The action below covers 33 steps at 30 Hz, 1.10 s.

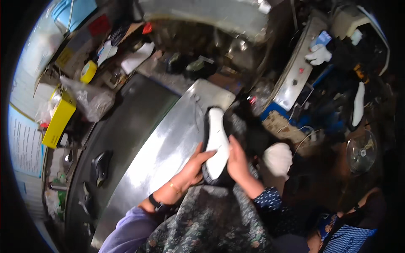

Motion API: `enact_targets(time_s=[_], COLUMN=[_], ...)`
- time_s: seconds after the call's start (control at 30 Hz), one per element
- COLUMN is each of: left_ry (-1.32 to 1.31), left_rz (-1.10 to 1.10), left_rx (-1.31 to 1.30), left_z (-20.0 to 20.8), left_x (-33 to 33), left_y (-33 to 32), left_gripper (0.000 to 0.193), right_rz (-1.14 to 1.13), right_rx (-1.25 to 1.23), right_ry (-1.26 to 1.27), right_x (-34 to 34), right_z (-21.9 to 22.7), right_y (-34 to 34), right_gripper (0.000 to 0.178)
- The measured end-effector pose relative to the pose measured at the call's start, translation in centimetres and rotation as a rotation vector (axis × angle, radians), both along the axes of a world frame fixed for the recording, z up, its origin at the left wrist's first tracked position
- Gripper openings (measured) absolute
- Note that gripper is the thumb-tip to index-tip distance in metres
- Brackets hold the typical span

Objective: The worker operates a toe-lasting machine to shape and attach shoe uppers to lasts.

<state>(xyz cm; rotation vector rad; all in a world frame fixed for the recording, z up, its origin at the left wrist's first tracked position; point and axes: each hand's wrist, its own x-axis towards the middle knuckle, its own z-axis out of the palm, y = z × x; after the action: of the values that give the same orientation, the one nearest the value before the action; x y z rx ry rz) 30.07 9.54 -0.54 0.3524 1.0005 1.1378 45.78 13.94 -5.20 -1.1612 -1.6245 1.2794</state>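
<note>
A black shoe upper with a white insole board (216, 139) facing up is held in front of my apron, over the near right edge of the metal table. My left hand (192, 166) is closed on its left edge, the thumb lying across the white board and the other fingers partly hidden beneath. Along its right edge my right hand (239, 162) presses with the fingers pointing away from me; its fingers on the underside are hidden.
The shiny metal table (147, 147) borders a dark conveyor belt (126, 114) carrying several black shoes (101, 168). On the left shelf stand a yellow box (60, 120) and a yellow tape roll (88, 72). A fan (361, 152) is at right; another person's arm (358, 206) shows lower right.
</note>
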Motion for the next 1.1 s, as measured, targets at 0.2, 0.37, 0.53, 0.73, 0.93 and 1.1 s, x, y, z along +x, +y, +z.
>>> enact_targets(time_s=[0.2, 0.37, 0.53, 0.73, 0.93, 1.1], left_ry=[0.481, 1.588, 1.860, 1.110, 0.813, -0.294], left_rz=[0.101, -0.191, -0.420, 0.083, -0.287, -0.029], left_rx=[0.121, -0.062, 0.119, 0.382, 0.537, 0.244], left_z=[2.2, -0.6, -6.1, -4.2, 1.5, 4.5], left_x=[-5.2, -10.8, -9.7, -4.7, 2.4, 6.9], left_y=[-2.2, -6.1, -7.0, -3.3, 2.2, 7.9], left_gripper=[0.090, 0.119, 0.099, 0.044, 0.034, 0.066], right_rz=[0.274, -0.346, -1.015, -1.038, -0.522, 0.165], right_rx=[-0.143, 0.366, 0.449, 0.556, 0.855, 0.571], right_ry=[0.236, -0.638, -0.944, -0.940, -0.367, -0.053], right_x=[9.6, 25.6, 38.9, 34.9, 20.8, 10.5], right_z=[3.4, 19.4, 18.3, 17.0, 14.0, 10.1], right_y=[5.8, 16.4, 20.9, 18.1, 7.1, -0.5], right_gripper=[0.049, 0.049, 0.079, 0.071, 0.090, 0.119])
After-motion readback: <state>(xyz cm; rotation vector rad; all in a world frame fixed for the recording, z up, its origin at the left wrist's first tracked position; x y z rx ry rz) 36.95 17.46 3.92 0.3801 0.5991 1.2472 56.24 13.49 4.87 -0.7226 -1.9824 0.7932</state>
